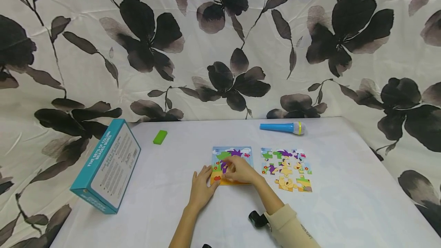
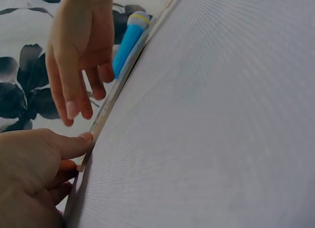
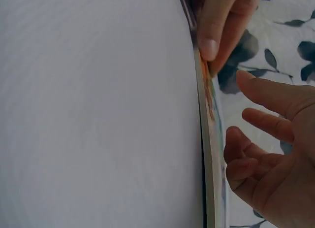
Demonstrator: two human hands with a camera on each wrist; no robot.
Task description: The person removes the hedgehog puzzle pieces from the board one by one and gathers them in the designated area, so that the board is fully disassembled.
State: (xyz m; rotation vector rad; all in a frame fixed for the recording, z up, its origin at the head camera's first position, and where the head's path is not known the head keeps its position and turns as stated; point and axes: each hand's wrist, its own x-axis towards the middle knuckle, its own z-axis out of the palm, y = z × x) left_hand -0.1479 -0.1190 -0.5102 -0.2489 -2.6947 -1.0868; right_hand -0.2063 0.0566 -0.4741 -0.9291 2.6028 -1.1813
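A jigsaw puzzle board (image 1: 237, 182) with a colourful picture lies flat on the white table. At its near left corner my left hand (image 1: 202, 188) holds the edge between thumb and fingers. Above the board hovers my right hand (image 1: 241, 170), its fingers loosely bent. In the right wrist view this right hand (image 3: 275, 154) has its fingers spread, with nothing visible between them. Loose puzzle pieces (image 1: 286, 169) printed with yellow cartoon animals lie to the right of the board. The right hand covers part of the board's middle.
A teal and white box (image 1: 113, 163) stands at the left. Towards the back lie a green block (image 1: 160, 137) and a blue toy microphone (image 1: 280, 127). A black device (image 1: 257, 219) sits at the right wrist. Floral cloth (image 1: 220, 49) hangs behind the table.
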